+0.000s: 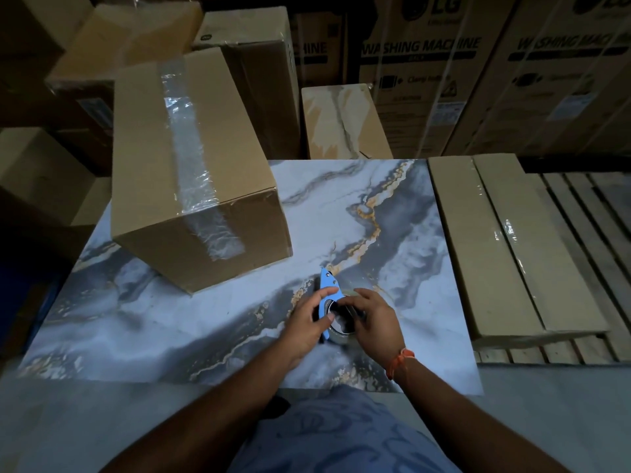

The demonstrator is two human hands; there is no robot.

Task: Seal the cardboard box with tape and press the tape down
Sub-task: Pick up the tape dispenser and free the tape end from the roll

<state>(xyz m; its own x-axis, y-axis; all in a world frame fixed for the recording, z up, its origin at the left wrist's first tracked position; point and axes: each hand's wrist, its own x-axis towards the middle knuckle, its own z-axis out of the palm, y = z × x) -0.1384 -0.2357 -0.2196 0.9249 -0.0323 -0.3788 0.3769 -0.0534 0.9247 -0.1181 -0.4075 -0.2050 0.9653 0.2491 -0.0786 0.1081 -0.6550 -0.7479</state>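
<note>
A brown cardboard box (pixel 150 158) stands on the left half of the marble-patterned table (pixel 392 213). A strip of clear tape (pixel 191 165) runs along its top seam and down the near side. To the right of the box, near the table's front, a blue tape dispenser (pixel 328 288) with a roll of tape (pixel 341 327) rests on the table. My left hand (pixel 307 326) grips the dispenser's blue frame from the left. My right hand (pixel 374 319) holds the roll from the right, fingers curled over it. Both hands are well clear of the box.
A flat, long carton (pixel 505 244) wrapped in plastic lies on a wooden pallet (pixel 587 206) right of the table. Stacked cartons (pixel 246 56) and large washing-machine boxes (pixel 444 63) line the back. More boxes (pixel 37 172) crowd the left side.
</note>
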